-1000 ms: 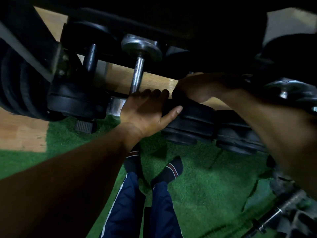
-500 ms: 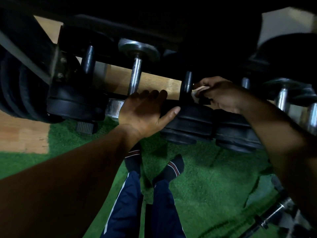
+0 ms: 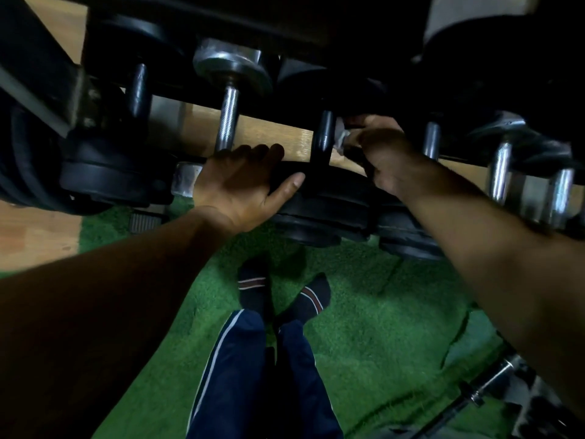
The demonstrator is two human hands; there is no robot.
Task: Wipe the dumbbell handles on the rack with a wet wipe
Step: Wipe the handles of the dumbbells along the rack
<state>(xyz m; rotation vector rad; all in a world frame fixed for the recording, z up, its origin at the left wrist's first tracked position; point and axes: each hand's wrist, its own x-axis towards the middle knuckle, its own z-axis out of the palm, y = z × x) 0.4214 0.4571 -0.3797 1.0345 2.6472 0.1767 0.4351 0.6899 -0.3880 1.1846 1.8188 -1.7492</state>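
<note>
Several dumbbells lie across a dark rack [image 3: 41, 99]. My left hand [image 3: 243, 185] rests flat, fingers apart, on the near black head of a dumbbell [image 3: 319, 204] and holds nothing. That dumbbell's black handle [image 3: 323, 134] rises just right of the hand. My right hand [image 3: 376, 153] is closed around a pale wet wipe [image 3: 342, 137], right beside this black handle; whether the wipe touches it I cannot tell. A knurled chrome handle [image 3: 228, 118] stands left of the black one.
More chrome handles [image 3: 500, 172] sit at the right, a black one [image 3: 138, 90] at the left. Below are green turf [image 3: 364, 327], a wooden floor [image 3: 34, 236], my socked feet [image 3: 253, 289], and a barbell end [image 3: 493, 381] at lower right.
My right hand has left the top of the black dumbbell head and gone up and right to the space beside its handle, showing the wipe. My left hand has stayed put.
</note>
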